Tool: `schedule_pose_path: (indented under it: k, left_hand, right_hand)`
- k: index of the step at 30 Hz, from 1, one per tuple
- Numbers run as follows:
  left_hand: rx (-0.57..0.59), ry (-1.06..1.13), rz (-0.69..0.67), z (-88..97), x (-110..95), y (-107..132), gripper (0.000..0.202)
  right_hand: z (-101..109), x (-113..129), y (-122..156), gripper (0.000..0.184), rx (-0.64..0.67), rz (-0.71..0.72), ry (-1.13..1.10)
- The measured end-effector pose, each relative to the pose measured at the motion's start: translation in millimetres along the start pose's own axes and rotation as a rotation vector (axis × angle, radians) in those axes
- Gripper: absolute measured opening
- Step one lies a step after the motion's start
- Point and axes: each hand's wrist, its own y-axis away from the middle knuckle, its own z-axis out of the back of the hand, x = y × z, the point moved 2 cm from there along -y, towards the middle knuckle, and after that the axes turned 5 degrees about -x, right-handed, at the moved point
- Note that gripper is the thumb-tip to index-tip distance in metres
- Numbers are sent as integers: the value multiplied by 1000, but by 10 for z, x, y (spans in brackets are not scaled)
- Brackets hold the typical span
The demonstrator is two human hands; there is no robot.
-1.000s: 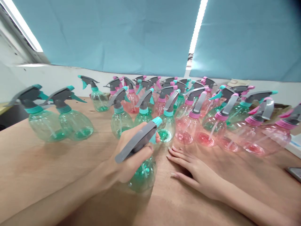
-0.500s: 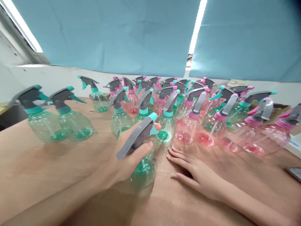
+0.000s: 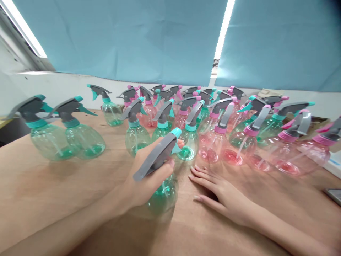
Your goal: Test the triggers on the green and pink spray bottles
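At lower centre, the left hand (image 3: 144, 187) is gripping the nearly upright green trigger-spray bottle (image 3: 164, 195) below its head; the open right hand (image 3: 222, 192) is resting apart, rightward.

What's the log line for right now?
left hand: holding green spray bottle | right hand: resting on table | beyond: pink spray bottles

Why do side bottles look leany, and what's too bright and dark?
Head view: edge bottles lean outward, probably lens stretch; head view: the gap between blue sheets glares white; head view: a soft shadow darkens the table below the left hand.
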Motion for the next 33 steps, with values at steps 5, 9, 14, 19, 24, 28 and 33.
schedule_pose_path:
  k: [5, 9, 14, 19, 24, 28, 33]
  left_hand:
    - [11, 5, 14, -7, -6, 7, 36]
    - [13, 18, 6, -2, -5, 12, 35]
    - [7, -6, -11, 1, -3, 16, 30]
    - [10, -3, -9, 5, -5, 10, 32]
    - [2, 16, 2, -2, -16, 13, 28]
    - [26, 49, 0, -9, 0, 12, 33]
    - [65, 76, 11, 7, 7, -5, 33]
  right_hand:
    - [-5, -5, 0, 58, -12, 10, -19]
    - [-13, -16, 5, 57, -8, 5, -14]
    - [-11, -21, 2, 58, 1, 7, 6]
    - [-1, -13, -4, 59, 13, 0, 21]
    - [5, -5, -2, 59, 12, 6, 25]
    - [7, 0, -13, 58, 2, 4, 11]
    - [2, 4, -7, 58, -3, 0, -5]
